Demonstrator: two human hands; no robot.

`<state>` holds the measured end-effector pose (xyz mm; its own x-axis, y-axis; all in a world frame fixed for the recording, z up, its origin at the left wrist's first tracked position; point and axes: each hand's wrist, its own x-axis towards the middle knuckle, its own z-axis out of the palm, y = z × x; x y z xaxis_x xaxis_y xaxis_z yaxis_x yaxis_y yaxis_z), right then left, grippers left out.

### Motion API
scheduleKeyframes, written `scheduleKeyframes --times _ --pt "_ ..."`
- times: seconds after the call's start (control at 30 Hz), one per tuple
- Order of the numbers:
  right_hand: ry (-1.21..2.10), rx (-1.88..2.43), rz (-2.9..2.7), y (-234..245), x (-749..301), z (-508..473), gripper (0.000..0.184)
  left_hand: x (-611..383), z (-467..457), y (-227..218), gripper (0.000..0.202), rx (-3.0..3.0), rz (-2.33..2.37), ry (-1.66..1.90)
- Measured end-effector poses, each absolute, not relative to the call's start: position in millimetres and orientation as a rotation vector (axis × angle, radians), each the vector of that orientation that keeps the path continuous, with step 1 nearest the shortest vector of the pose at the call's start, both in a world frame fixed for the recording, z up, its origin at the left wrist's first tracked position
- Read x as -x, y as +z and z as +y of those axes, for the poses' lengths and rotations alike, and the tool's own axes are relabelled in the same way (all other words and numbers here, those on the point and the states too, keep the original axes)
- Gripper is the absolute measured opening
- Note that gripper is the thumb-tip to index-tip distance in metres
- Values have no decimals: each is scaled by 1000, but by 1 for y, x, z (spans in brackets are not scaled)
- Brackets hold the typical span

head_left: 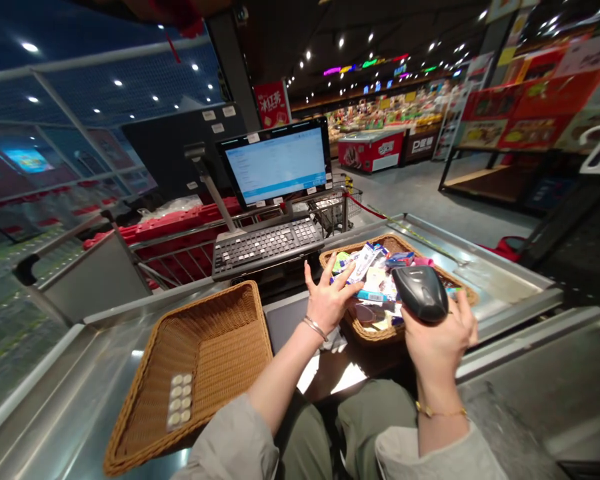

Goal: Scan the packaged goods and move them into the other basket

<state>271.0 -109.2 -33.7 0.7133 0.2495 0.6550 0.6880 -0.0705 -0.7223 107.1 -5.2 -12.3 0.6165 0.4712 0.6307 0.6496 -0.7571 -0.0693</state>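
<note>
My right hand (437,340) is wrapped round a black barcode scanner (420,292), its head pointing away over the right wicker basket (375,335). Small packaged goods fill that basket. My left hand (330,293) reaches over its left edge, fingers spread, with the fingertips close to a light-blue packet (373,295); whether they touch it I cannot tell. A white and blue packet (364,261) lies just beyond the fingers. To the left, a second wicker basket (230,353) holds one clear pack of round, pale pieces (180,401).
Behind the baskets stand a black keyboard (267,245) and a lit monitor (280,163). A metal counter (505,273) runs along the right, and another metal surface (100,373) lies under the left basket. Shopping carts (337,207) and shelves are farther back.
</note>
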Motion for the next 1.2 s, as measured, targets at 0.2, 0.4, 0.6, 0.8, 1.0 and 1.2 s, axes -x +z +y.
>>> scheduleKeyframes --times 0.2,0.4,0.6,0.8,1.0,1.2 --pt "-400 1648 -770 -35 -272 -111 53 -95 0 -9 29 2650 -876 -744" --pt "-420 1652 -769 -34 -270 -110 56 -116 3 -26 30 2638 -829 -757" --pt "-400 1670 -747 -31 -268 -110 56 -123 -7 -25 44 2750 -837 -586" --pt "-354 1676 -803 -32 -263 -108 53 -108 -11 -14 54 2707 -944 -622" --pt "-324 1656 -907 -24 -241 -107 54 -77 -18 -10 55 2604 -961 -635" --pt "-251 1588 -1116 -15 -200 -102 54 -16 -24 -6 55 2484 -1097 -612"
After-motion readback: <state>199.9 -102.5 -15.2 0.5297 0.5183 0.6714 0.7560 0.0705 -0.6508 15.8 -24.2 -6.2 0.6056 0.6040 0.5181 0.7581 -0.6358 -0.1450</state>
